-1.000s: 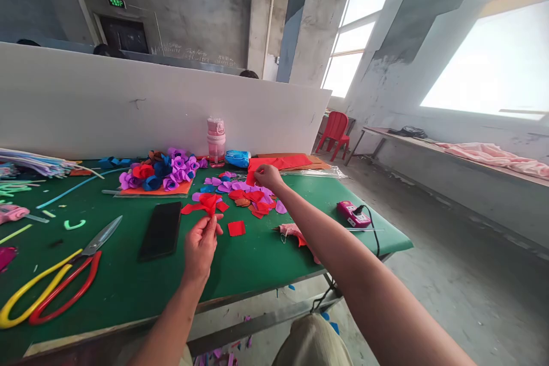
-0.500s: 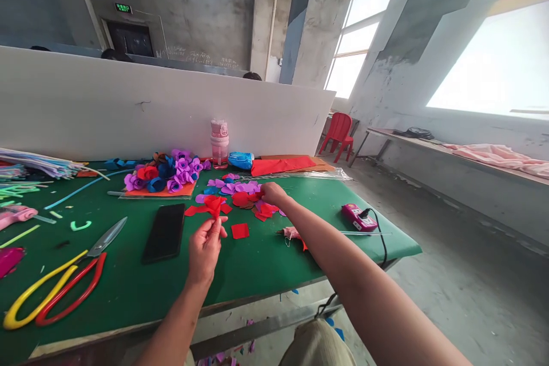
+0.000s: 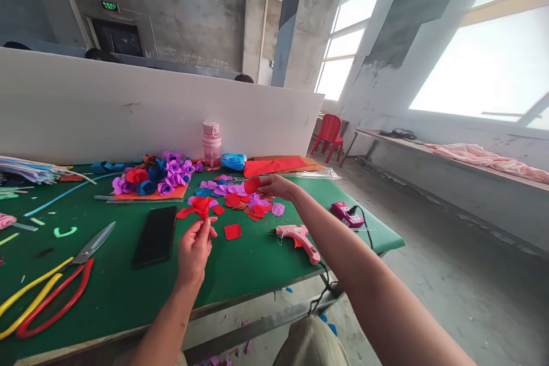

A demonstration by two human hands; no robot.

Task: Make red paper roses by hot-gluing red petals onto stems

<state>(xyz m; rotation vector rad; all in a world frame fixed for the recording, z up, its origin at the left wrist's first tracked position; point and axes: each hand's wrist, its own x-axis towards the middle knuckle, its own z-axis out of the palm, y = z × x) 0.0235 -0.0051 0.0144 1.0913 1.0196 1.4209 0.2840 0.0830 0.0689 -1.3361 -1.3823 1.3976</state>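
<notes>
Between the thumb and fingers of my left hand (image 3: 195, 249) is a red paper flower (image 3: 200, 206), its petals spreading above the fingertips. My right hand (image 3: 277, 186) pinches a single red petal (image 3: 253, 185) above the pile of loose petals (image 3: 235, 189), which are purple, red and blue. A red square piece (image 3: 233, 231) lies flat on the green table right of my left hand. Below my right forearm rests a pink glue gun (image 3: 297, 233), its nozzle pointing left.
Large scissors (image 3: 81, 260) and a black phone (image 3: 155, 237) lie to the left. Finished flowers (image 3: 158, 174) are heaped behind them. A pink bottle (image 3: 211, 143) stands before the white partition (image 3: 163, 108). At the right edge sits a magenta power socket (image 3: 346, 215) with a cord.
My right hand has lifted from the petal pile with a red petal in its fingers. My left hand keeps the flower. The view has turned slightly right, and the glue gun shows more fully.
</notes>
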